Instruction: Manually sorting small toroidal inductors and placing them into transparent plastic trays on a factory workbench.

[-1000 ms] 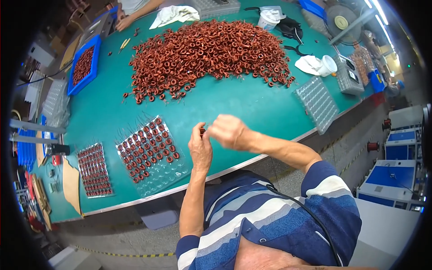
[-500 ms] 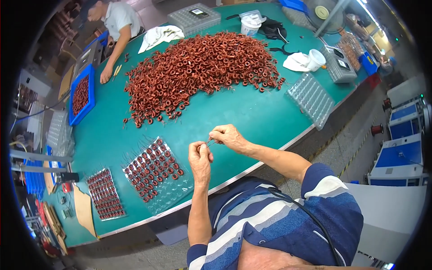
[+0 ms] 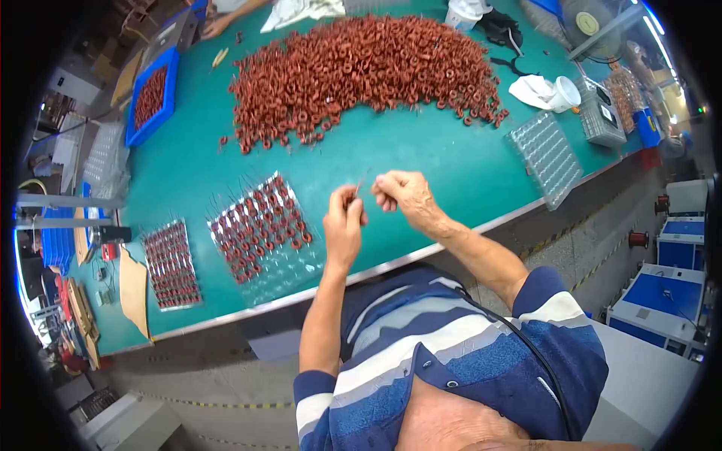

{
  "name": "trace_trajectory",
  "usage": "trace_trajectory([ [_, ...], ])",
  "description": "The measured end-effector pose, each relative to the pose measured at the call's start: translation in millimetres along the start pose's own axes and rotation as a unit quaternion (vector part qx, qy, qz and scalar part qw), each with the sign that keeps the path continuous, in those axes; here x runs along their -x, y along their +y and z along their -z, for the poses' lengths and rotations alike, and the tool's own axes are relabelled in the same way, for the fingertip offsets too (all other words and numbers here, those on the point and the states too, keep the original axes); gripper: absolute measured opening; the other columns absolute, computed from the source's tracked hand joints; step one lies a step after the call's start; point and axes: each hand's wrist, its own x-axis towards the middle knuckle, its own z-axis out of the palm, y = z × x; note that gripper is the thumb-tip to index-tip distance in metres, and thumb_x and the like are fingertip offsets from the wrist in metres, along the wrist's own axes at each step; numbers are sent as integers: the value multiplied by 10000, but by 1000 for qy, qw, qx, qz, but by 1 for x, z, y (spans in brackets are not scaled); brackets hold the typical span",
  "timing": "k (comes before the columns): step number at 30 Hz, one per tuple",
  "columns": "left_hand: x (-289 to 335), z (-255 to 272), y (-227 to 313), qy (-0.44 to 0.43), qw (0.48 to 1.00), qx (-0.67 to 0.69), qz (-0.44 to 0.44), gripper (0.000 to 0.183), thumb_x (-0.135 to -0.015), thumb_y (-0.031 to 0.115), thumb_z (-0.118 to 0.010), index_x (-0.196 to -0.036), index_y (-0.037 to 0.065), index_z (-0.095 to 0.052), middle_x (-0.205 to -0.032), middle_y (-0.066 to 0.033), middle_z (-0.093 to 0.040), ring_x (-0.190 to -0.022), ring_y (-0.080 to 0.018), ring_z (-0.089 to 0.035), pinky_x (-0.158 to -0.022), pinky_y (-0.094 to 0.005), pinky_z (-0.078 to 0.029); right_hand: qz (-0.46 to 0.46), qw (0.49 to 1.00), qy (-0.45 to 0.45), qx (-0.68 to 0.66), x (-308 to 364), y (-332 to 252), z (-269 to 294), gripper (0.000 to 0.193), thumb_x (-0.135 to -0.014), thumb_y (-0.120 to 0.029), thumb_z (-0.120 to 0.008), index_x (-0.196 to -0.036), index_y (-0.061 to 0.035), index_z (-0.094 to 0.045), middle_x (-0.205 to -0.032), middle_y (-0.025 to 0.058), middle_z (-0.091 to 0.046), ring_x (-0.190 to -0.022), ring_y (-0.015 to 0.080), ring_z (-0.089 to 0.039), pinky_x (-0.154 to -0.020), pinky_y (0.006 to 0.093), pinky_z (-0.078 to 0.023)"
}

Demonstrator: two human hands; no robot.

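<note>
My left hand [image 3: 345,229] is closed in a pinch above the green table, in front of the big pile. Between its fingertips is a small reddish-brown wire-wound ring coil [image 3: 349,200], mostly covered, with thin wire leads poking up. Close on its right, my right hand [image 3: 411,201] has its fingers curled together; whatever they hold is too small or hidden to make out. A clear plastic tray [image 3: 280,279] left of my left hand carries rows of red-brown ring coils, wires upward, and bare pockets along its near side. Farther left lies a second tray [image 3: 173,264] filled with coils.
A large heap of ring coils [image 3: 361,68] covers the far middle of the green table [image 3: 421,150]. A blue bin [image 3: 170,90] of coils stands far left, near another person's hand [image 3: 216,27]. At right are a clear tray [image 3: 547,159], a white cup [image 3: 565,94] and stacked trays [image 3: 602,113].
My hands have drawn apart; the right one has come away from the wires at the left fingertips. The whole view has tilted, so the table sits higher in it.
</note>
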Motion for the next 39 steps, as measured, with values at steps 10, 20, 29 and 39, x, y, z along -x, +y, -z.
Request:
trace_trajectory([
  [10,40,28,-23,-63,968,196,145,224,-969,187,-472,-1036,-24,-504,-669,-60,-493,-499,-159,-503,-456,-285,-435,-90,993,-71,-30,8,34,-13,268,-899,-302,-630,-846,-40,-640,-633,-21,-525,-541,73,-454,-482,235,-380],
  [20,51,27,-13,-78,985,-150,22,199,-967,180,-478,-1024,-10,-497,-618,-46,-526,-494,-113,-511,-455,-252,-408,-171,977,-85,-90,2,40,-16,220,-875,-267,-662,-794,-67,-620,-582,-41,-496,-480,53,-416,-418,210,-316],
  [29,49,34,11,-90,994,-51,17,252,-973,216,-482,-1100,1,-519,-669,-47,-573,-585,-128,-557,-549,-261,-455,-131,967,-147,-161,11,18,-14,245,-908,-243,-620,-1035,-35,-594,-690,-18,-508,-566,53,-447,-477,184,-356],
  [39,64,41,5,-74,985,146,50,237,-970,183,-480,-1116,1,-521,-789,-37,-581,-665,-101,-567,-574,-234,-452,-79,971,-186,-124,16,19,-25,218,-954,-235,-562,-994,-22,-594,-641,0,-495,-514,63,-424,-446,193,-327],
])
